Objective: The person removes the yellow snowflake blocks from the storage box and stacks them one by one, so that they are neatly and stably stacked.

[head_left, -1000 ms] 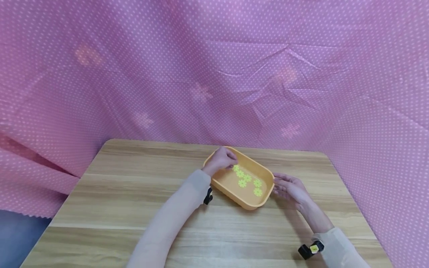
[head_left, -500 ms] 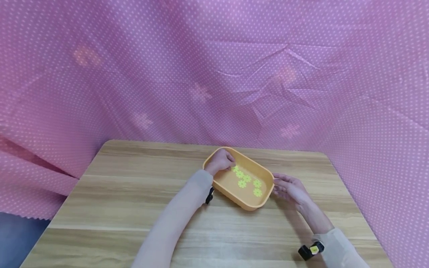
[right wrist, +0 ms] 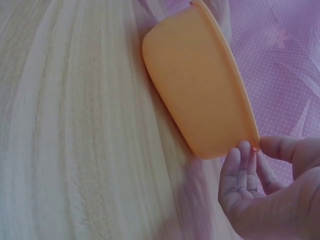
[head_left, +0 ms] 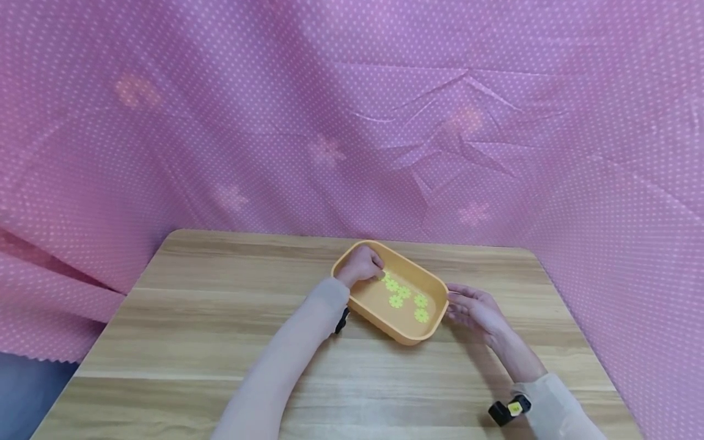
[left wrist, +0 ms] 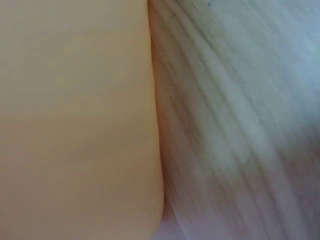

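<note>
Left hand [head_left: 360, 264] sits slightly lower in the tray [head_left: 382, 322], near the tabletop's [head_left: 192, 330] far edge; anything its grip holds is hidden. Right hand [head_left: 480, 310] pinches the rim [right wrist: 233, 71]. Flowers [head_left: 404, 292] seem light; lift by edges.

Pink, white-dotted cloth [head_left: 247, 91] hangs behind and beside a wood-grained table [head_left: 192, 318].

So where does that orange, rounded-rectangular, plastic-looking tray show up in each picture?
Head: the orange, rounded-rectangular, plastic-looking tray is right of centre, toward the far edge of the light wood-grain table.
Left wrist: probably the blurred pale-orange surface filling the left half.
Right wrist: upper middle, outer wall showing, bare right hand touching the rim.
Shared landmark: the table's wood grain, in all three.
</note>
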The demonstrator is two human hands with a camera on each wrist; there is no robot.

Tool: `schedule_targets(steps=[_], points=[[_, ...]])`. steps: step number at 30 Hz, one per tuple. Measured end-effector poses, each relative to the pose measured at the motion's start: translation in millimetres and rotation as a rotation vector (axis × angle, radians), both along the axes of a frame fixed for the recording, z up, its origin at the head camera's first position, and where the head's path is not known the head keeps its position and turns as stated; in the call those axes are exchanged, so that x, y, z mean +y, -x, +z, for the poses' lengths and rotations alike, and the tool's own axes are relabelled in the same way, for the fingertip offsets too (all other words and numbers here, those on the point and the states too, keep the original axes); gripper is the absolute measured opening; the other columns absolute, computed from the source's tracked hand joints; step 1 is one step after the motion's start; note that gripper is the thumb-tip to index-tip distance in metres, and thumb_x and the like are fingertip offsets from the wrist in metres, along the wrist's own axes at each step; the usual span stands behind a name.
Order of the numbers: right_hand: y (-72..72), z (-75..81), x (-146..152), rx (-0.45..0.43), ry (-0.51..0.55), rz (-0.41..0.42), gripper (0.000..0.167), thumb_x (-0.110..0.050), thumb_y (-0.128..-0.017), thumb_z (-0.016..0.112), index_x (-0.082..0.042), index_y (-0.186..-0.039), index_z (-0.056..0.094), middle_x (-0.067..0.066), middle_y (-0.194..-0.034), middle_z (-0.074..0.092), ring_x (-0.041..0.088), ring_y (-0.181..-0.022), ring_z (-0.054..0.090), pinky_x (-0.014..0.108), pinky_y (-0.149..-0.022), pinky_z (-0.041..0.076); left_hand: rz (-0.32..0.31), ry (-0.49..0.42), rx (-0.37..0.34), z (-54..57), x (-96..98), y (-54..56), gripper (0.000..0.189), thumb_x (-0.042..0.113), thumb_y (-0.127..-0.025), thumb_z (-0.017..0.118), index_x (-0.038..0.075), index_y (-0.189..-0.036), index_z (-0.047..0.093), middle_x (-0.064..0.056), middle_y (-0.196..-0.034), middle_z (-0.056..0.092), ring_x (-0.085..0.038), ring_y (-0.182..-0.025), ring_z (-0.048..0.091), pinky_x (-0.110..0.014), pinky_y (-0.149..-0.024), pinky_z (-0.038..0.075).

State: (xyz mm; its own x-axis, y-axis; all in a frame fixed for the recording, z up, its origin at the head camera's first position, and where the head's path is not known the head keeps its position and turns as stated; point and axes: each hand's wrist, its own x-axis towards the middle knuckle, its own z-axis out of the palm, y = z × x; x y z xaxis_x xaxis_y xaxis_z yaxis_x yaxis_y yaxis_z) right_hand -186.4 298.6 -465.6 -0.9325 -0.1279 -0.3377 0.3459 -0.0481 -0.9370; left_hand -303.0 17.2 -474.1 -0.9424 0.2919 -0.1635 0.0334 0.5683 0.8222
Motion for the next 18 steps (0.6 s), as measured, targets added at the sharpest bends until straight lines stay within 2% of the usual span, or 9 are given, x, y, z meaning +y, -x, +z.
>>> schedule_targets(steps=[7, 13, 18], points=[[1.3, -0.3, 0.3, -0.001, 0.009, 0.012, 0.047, -0.009, -0.106, 0.06, 0.005, -0.149, 0.047, -0.008, -0.098, 0.079, 0.004, -0.084, 0.073, 0.021, -0.08, 0.066, -0.022, 0.023, 0.016, 0.6, -1.9, -1.0, 0.03, -0.006, -0.085, 0.077, -0.003, -0.114, 0.079, -0.018, -0.117, 0.08, -0.011, -0.071, 0.067, -0.015, -0.061, 0.056], [1.8, 0.2, -0.5, -0.003, 0.005, 0.012, 0.05, -0.009, -0.106, 0.06, 0.007, -0.151, 0.044, -0.008, -0.097, 0.079, 0.004, -0.083, 0.073, 0.021, -0.08, 0.066, -0.058, 0.041, 0.032, 1.2, -4.5, 0.5, 0.031, -0.005, -0.084, 0.08, -0.002, -0.115, 0.079, -0.018, -0.118, 0.08, -0.011, -0.073, 0.07, -0.015, -0.063, 0.058], [2.6, 0.7, -0.9, -0.005, -0.004, 0.007, 0.054, -0.009, -0.106, 0.06, 0.008, -0.153, 0.04, -0.008, -0.094, 0.079, 0.003, -0.082, 0.072, 0.02, -0.079, 0.066, -0.076, 0.062, 0.032, 1.8, -4.5, 2.7, 0.032, -0.003, -0.083, 0.081, -0.001, -0.115, 0.079, -0.016, -0.121, 0.079, -0.015, -0.085, 0.073, -0.016, -0.067, 0.06]])
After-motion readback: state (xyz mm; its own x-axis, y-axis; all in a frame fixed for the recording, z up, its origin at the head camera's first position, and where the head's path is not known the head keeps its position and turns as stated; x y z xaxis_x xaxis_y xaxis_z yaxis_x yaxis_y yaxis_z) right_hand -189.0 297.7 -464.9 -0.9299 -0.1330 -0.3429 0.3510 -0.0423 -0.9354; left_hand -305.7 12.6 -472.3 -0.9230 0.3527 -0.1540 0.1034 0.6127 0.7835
